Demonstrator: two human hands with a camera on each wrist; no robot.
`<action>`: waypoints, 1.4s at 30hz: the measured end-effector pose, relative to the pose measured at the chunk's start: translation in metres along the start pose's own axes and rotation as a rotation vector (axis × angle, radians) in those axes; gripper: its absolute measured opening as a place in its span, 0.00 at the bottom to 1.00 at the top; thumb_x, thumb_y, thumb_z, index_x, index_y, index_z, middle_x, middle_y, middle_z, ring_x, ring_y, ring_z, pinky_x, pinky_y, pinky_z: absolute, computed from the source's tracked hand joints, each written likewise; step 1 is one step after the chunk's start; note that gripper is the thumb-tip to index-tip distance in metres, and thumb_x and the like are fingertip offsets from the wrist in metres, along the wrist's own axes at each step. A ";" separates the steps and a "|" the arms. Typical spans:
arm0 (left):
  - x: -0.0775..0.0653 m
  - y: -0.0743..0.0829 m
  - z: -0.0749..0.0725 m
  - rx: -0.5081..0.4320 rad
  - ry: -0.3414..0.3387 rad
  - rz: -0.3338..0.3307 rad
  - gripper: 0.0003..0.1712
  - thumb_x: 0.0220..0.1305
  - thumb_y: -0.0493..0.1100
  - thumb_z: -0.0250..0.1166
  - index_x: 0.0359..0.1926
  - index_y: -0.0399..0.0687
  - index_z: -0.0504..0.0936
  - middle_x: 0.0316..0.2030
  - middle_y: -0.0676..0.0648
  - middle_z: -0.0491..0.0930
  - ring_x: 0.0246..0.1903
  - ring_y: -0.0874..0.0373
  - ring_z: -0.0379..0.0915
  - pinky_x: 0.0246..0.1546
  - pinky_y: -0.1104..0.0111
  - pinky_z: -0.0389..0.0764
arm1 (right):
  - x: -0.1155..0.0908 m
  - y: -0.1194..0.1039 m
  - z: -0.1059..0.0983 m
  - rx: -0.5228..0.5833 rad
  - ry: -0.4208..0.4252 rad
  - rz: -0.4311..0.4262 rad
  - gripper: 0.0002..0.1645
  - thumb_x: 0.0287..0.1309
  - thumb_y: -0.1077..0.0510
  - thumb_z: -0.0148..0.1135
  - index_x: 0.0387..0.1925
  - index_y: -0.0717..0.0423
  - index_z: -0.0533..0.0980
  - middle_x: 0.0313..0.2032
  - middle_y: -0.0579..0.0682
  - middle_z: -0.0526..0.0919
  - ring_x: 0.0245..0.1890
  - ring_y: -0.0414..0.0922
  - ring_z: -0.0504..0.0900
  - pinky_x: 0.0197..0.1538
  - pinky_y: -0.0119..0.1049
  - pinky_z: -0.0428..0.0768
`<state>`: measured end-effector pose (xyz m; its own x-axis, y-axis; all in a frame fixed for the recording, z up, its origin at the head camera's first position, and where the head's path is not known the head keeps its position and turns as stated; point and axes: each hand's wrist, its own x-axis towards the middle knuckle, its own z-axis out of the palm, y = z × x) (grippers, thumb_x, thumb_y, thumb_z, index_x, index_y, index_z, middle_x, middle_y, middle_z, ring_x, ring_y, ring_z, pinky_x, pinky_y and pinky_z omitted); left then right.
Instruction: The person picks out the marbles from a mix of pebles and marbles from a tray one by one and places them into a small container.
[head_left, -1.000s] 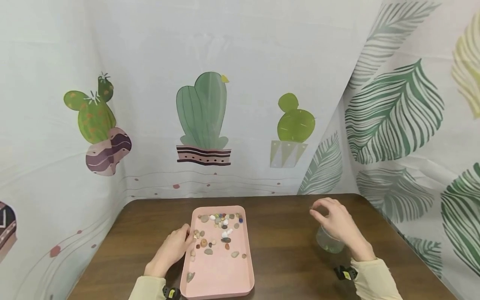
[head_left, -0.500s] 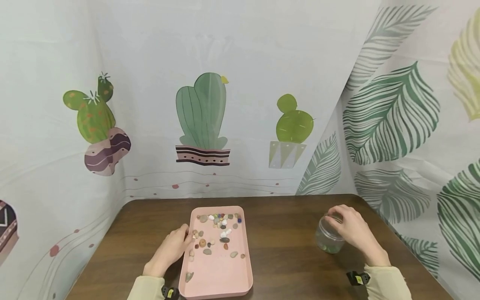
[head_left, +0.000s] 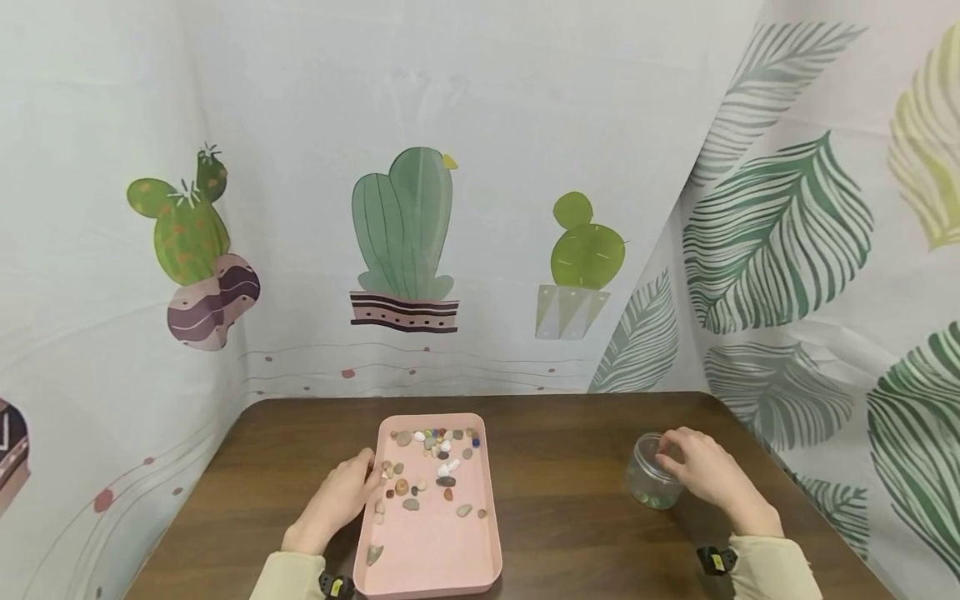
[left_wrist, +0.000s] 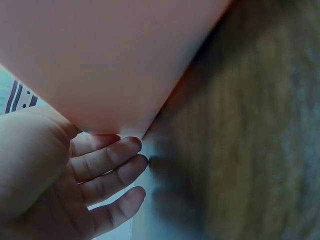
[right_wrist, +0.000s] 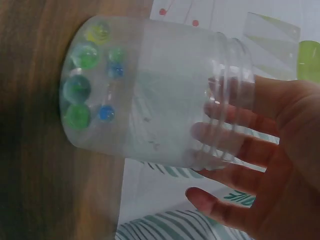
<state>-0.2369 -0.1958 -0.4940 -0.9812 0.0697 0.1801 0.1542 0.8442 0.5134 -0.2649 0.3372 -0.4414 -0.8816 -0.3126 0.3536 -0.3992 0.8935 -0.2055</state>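
Note:
A pink tray (head_left: 427,558) holds loose pebbles and small coloured pieces. At its left side is my left hand (head_left: 341,496); in the left wrist view, the thumb crosses the rim while the fingers (left_wrist: 117,152) lie along the outside, gripping the wall. To the right stands an upright clear jar (head_left: 651,479) with no lid and several green, blue and yellow marbles (right_wrist: 85,55) at its bottom. My right hand (head_left: 712,475) is at the jar's mouth, fingers spread and loosely bent, with nothing visible between them. Some of its fingertips show through the clear neck.
A dark wooden table (head_left: 562,483) carries the tray and jar, with bare wood between them. Behind it hangs a white cloth (head_left: 495,250) printed with cacti, with leaves printed at the right.
My right hand, pinched around a tiny item one second ago, has moved right and down to the jar's mouth, and its fingers have parted. My left hand stays at the tray.

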 end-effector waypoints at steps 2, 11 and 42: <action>0.001 0.000 0.000 0.001 0.001 0.005 0.06 0.62 0.43 0.52 0.30 0.49 0.69 0.19 0.54 0.66 0.19 0.61 0.62 0.20 0.67 0.65 | 0.000 0.000 0.003 -0.001 -0.009 -0.002 0.07 0.44 0.56 0.65 0.27 0.48 0.75 0.31 0.45 0.77 0.33 0.50 0.76 0.29 0.47 0.71; 0.000 -0.001 -0.002 0.010 0.005 0.005 0.06 0.62 0.44 0.52 0.30 0.48 0.69 0.18 0.54 0.66 0.19 0.60 0.62 0.20 0.66 0.65 | 0.003 -0.003 0.005 0.006 -0.044 0.021 0.06 0.46 0.56 0.64 0.29 0.48 0.75 0.32 0.46 0.77 0.35 0.51 0.75 0.31 0.48 0.71; 0.000 0.000 0.002 0.015 0.011 0.007 0.05 0.62 0.43 0.52 0.31 0.48 0.69 0.20 0.53 0.68 0.19 0.60 0.63 0.21 0.66 0.66 | 0.001 0.001 0.008 0.083 -0.091 -0.005 0.12 0.53 0.54 0.59 0.35 0.57 0.77 0.35 0.51 0.79 0.38 0.50 0.77 0.39 0.46 0.71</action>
<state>-0.2375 -0.1951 -0.4953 -0.9787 0.0701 0.1928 0.1594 0.8515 0.4995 -0.2678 0.3349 -0.4488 -0.8973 -0.3486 0.2709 -0.4200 0.8631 -0.2804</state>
